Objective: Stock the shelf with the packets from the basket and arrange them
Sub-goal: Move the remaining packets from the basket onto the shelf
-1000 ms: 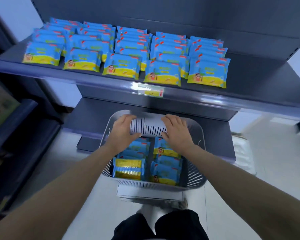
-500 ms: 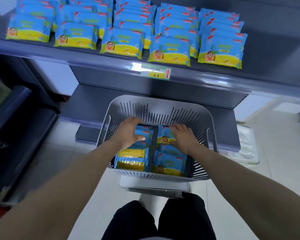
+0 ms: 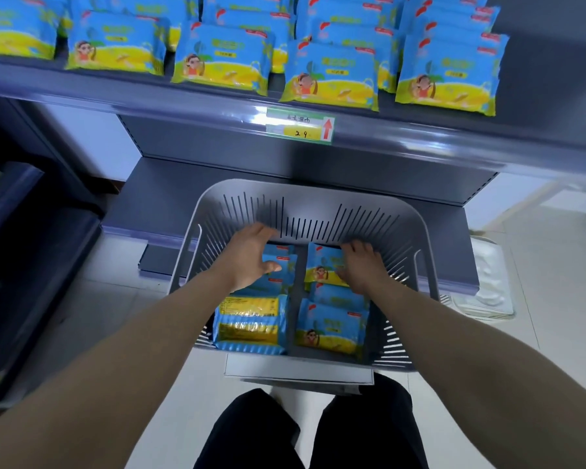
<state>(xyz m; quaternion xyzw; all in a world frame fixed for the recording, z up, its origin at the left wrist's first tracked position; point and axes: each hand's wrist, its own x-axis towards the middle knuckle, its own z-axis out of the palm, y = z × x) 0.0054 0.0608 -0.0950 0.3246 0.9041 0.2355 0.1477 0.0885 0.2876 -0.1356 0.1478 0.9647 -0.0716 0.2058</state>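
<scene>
Packets in basket [image 3: 416, 231]: five visible (others under hands); both hands inside.

price tag [image 3: 300, 125] with red arrow, marked 29. white tray [image 3: 487, 282] on tiled floor [image 3: 555, 265], right. dark rack [image 3: 21, 265] at left. black trousers [image 3: 318, 431] at bottom.

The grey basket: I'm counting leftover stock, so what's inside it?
Inside the grey basket lie two columns of blue-and-yellow packets, the nearest-left one flipped. Both hands cover others, so the count is unclear.
</scene>
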